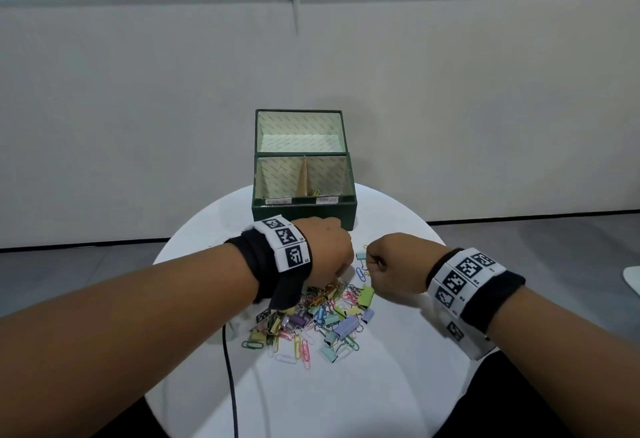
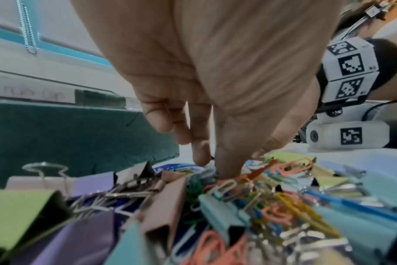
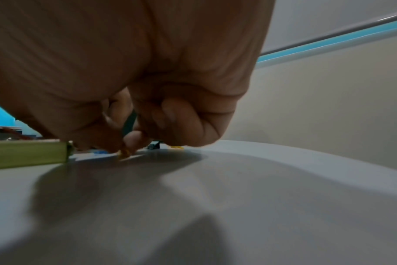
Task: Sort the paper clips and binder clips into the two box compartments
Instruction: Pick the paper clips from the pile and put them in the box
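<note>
1. While both of my hands work at the far edge of the mixed heap of pastel paper clips and binder clips (image 1: 318,313), the dark green 2-compartment cardboard box (image 1: 304,211) stands just beyond them on the round white table (image 1: 398,385), lid open.
2. My left hand (image 1: 327,247) points down into the heap; in the left wrist view its fingertips (image 2: 227,170) touch tangled wire clips. I cannot tell whether they have closed on one.
3. My right hand (image 1: 394,264) is curled tight; in the right wrist view its thumb and fingertips (image 3: 134,139) pinch a small yellow paper clip (image 3: 125,153) at the table surface.
4. Box fill: only a hint of yellow shows in the right compartment, so I judge the sort barely started.
5. Risk: clips are interlinked; lifting 1 may drag others and mix the types.
6. Risk: the yellow clip lies flat, so a shallow pinch may slip.
7. Risk: the labels on the box front are too small to read; confirm the compartment before release.
</note>
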`<state>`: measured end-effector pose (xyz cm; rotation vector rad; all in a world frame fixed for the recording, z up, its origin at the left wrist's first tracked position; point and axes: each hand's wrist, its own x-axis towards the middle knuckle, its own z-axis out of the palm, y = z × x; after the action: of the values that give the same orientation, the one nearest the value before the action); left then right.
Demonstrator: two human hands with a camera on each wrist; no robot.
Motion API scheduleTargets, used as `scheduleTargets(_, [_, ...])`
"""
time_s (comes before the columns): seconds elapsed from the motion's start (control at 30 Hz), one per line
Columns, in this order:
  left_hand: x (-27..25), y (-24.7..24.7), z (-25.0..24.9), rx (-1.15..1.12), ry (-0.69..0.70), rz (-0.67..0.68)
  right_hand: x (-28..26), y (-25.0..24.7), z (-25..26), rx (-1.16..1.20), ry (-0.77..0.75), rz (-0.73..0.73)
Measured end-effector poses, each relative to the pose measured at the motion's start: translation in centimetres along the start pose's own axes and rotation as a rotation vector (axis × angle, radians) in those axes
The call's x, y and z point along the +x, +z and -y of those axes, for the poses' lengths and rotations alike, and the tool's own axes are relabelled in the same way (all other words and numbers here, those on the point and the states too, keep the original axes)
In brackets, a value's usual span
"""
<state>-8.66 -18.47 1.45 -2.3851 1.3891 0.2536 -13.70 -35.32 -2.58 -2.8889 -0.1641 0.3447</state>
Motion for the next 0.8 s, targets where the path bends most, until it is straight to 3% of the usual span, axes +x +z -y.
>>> scheduleTargets(0.13, [-0.7, 0.1, 0.9, -0.116, -0.017, -0.048, 0.0, -0.4, -0.2, 0.060, 0.010, -0.061])
scheduleTargets(0.23, [-1.9, -1.2, 2.3, -0.398, -0.100, -0.156, -0.2, -1.4, -0.2, 0.129, 0.003, -0.148])
scheduleTargets(0.47, [-1.1, -4.4, 8.1, -0.798, -0.433, -0.507, 3.0, -6.2, 1.5, 0.404, 0.044, -0.320])
scheduleTargets(0.63, [1.4, -3.9, 9.6, -0.872, -0.563, -0.488, 6.8, -9.1, 3.7, 0.389, 0.073, -0.396])
scheduleTargets(0.73, [2.0, -3.4, 10.1, -0.898, -0.574, -0.444, 7.0, -10.3, 4.8, 0.224, 0.011, -0.262])
scheduleTargets(0.8, [1.3, -3.3, 10.1, -0.781, -0.548, -0.465, 6.2, -11.2, 4.8, 0.091, -0.022, -0.229])
